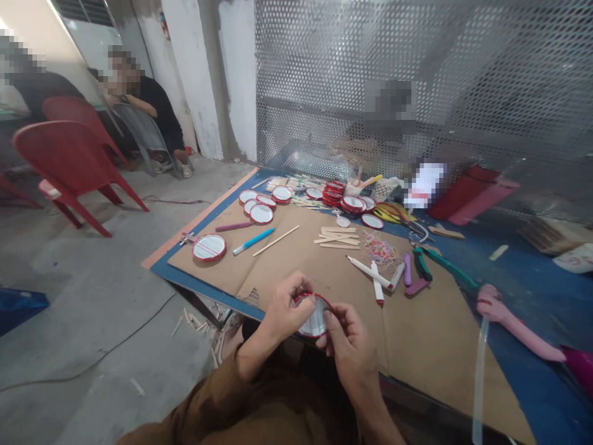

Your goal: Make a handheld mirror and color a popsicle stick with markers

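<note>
Near the table's front edge I hold a round red-rimmed disc (315, 322) with a pale face and thin lines across it. My left hand (288, 310) pinches its upper left rim, thumb and fingers pressed together. My right hand (351, 339) grips the right side, with the thumb on the face and fingers curled behind. Whether a fine strand sits between my left fingertips is too small to tell. Beyond my hands lies a similar disc (209, 247) with strings over its face and a stick end poking out at its left.
Cardboard (430, 334) covers much of the blue table. On it are several flat wooden sticks (338, 236), colourful small bands (382, 248), markers (370, 272), a blue pen (254, 241) and green-handled pliers (421, 264). More discs (262, 214) lie behind. A pink glue gun (514, 321) rests right.
</note>
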`<state>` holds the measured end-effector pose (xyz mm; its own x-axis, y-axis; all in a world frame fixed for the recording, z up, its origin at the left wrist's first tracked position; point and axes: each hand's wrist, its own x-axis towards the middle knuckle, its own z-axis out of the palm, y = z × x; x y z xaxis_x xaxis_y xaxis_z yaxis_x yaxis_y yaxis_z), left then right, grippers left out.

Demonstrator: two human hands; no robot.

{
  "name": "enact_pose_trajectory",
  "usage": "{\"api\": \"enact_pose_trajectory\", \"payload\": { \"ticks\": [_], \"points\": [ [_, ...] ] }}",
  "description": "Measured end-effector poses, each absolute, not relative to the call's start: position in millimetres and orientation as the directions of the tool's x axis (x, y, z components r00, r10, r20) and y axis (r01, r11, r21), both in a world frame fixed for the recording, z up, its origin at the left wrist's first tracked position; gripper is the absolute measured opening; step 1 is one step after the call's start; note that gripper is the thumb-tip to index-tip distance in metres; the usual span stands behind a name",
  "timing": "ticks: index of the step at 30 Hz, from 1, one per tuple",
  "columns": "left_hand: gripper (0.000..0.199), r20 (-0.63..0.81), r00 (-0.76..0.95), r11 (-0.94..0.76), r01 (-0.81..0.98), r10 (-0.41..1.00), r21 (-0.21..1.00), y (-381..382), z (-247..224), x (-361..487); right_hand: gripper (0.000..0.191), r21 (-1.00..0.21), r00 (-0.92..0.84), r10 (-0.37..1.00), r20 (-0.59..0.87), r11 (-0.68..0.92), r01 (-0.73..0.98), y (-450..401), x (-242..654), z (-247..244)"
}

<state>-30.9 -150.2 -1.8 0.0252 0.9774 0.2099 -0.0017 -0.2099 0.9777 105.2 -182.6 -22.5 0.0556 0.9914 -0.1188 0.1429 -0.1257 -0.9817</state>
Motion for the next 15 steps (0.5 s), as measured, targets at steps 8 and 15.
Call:
{"api": "enact_pose_trajectory", "payload": {
  "ticks": [8, 15],
  "points": [
    [0.014, 0.147, -0.075, -0.154, -0.103, 0.986, 0.983, -146, -9, -29, 0.052, -0.99, 0.088, 0.988, -0.129, -0.134, 0.049, -182, 107, -19],
    [0.016, 0.15, -0.079, -0.16, -0.137, 0.985, 0.978, -143, -13, -28, 0.054, -0.983, 0.153, 0.975, -0.163, -0.147, -0.111, -172, 110, -16]
  ]
}}
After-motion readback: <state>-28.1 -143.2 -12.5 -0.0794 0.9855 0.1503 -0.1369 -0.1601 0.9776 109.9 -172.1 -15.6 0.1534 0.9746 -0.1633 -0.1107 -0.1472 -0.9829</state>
